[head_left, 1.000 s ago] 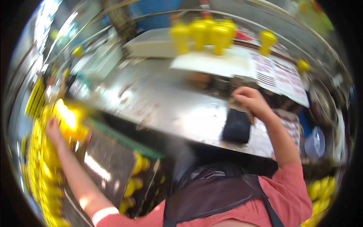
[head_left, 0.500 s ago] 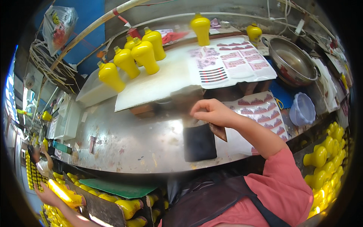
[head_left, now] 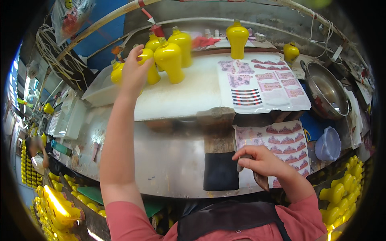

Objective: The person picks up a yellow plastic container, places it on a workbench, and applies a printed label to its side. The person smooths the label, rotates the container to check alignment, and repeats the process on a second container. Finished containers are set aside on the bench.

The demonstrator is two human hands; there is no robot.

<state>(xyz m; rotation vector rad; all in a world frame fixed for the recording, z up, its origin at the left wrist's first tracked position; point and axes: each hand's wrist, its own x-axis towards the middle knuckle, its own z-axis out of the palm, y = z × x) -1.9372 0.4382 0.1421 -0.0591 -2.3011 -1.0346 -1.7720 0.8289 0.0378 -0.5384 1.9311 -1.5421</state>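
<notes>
My left hand (head_left: 134, 72) reaches over the white board (head_left: 193, 88) to a group of glossy yellow bottles. Its fingers are apart, in front of the leftmost bottle (head_left: 116, 73) and a neighbouring bottle (head_left: 152, 72); I cannot tell whether it touches either. Another yellow bottle (head_left: 171, 62) stands upright just right of them. My right hand (head_left: 259, 158) is low, by the right edge of a square black pad (head_left: 221, 172). It is closed on a flat brown tool (head_left: 261, 181), whose pointed end sticks out below the palm. The fingers hide most of the tool.
Printed decal sheets lie on the board (head_left: 261, 86) and below it (head_left: 287, 146). A lone yellow bottle (head_left: 237, 39) stands at the back. At right are a metal basin (head_left: 325, 90) and a lilac bucket (head_left: 327, 144). Many yellow bottles (head_left: 339, 190) lie near the lower right edge.
My left hand has gone from the yellow bottles at the lower left up to the group on the board. My right hand has come nearer to me, beside the black pad. The view has shifted.
</notes>
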